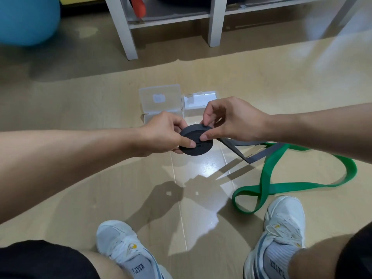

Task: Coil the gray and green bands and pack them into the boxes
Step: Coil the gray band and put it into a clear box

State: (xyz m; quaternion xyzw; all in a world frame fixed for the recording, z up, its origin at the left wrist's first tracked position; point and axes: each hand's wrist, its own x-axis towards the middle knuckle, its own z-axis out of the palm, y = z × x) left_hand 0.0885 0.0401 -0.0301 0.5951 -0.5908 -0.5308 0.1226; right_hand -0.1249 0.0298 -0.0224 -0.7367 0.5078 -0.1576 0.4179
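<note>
A person seated above a pale wood-look floor (100,109) looks down at their own two hands, held just above the floor in the middle of the view. Between the hands is a gray band (196,140), most of it wound into a flat, dark disc-shaped coil. The left hand (163,135) grips the coil's left edge, thumb pressed on top and fingers curled underneath. The right hand (231,119) pinches the coil's far right edge between thumb and fingertips. The loose tail of the gray band runs out to the right from under the right hand, folds once and lies on the floor.

A green band (267,174) lies uncoiled on the floor to the right, looped in a loose figure-eight, crossing under the gray tail.

Just beyond the hands, two clear plastic boxes sit side by side on the floor, touching or nearly so. The left box (160,98) stands with its lid open; the right box (201,99) is partly hidden by the right hand. What is inside either box cannot be made out.

Two white sneakers (281,228) show at the bottom edge. A blue exercise ball (26,19) sits top left, and a white shelf unit (215,21) stands at the top.
</note>
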